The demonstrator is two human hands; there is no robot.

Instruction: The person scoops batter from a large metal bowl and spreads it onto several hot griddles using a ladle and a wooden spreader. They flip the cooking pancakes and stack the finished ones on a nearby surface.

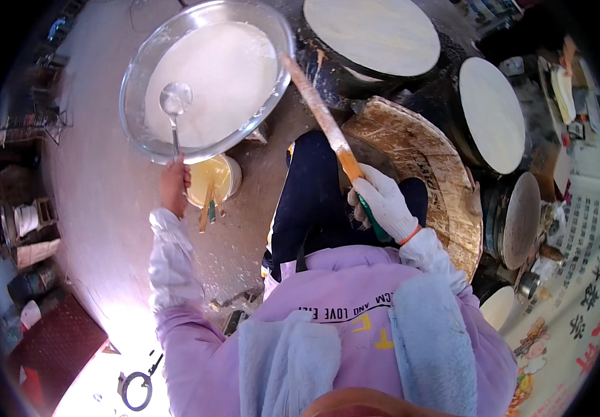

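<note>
My bare left hand grips the handle of a metal ladle. The ladle's bowl is over the white batter in a wide metal basin; whether it touches the batter is unclear. In a white knit glove, my right hand holds a long flat wooden scraper, its handle wrapped in orange and green. The scraper's far end is coated with pale residue and overlaps the basin's right rim in view. Just beyond my left hand, below the basin, stands a white bucket of yellowish liquid with several sticks in it.
Round griddles covered in pale batter, a large one and another, stand ahead and right. A third griddle has a greyish surface. A curved cardboard shield lies between my legs and the griddles. A printed banner hangs at right.
</note>
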